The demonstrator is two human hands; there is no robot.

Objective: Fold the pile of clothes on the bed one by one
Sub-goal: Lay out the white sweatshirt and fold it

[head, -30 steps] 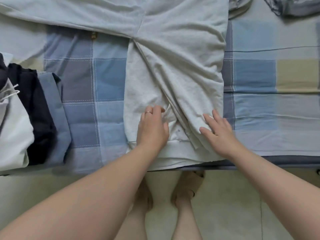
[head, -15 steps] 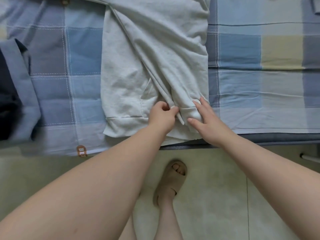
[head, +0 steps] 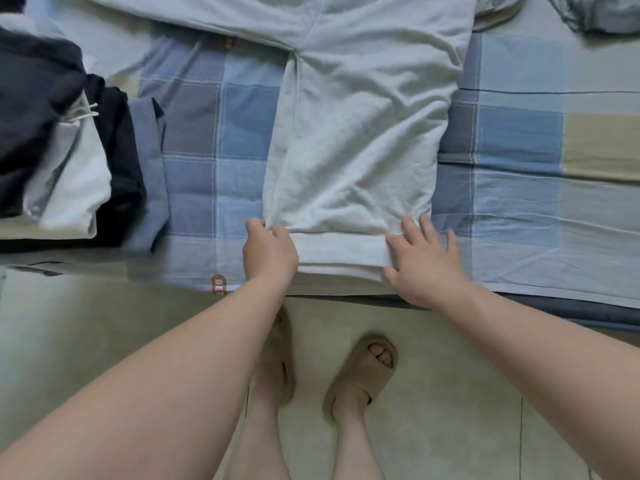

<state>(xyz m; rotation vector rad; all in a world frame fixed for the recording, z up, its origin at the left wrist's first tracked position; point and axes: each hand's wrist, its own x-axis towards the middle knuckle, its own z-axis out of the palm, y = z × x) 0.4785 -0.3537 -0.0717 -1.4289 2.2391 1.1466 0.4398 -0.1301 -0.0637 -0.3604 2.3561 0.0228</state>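
the bed [head: 519,140], under a blue checked cover, runs out of frame. a pale grey sweatshirt [head: 363,133] lies flat on it, its top cut off and its hem at the near edge. folded clothes [head: 52,133] sit to the left, partly cropped. the left hand [head: 270,254] grips the hem's left corner, fingertips hidden. the right hand [head: 422,261] presses the hem's right end, fingers spread.

we show the pale grey sweatshirt [head: 363,140] flat on the bed [head: 519,140], one side folded inward, hem at the near edge; dark and white garments [head: 69,150] stacked leftward.
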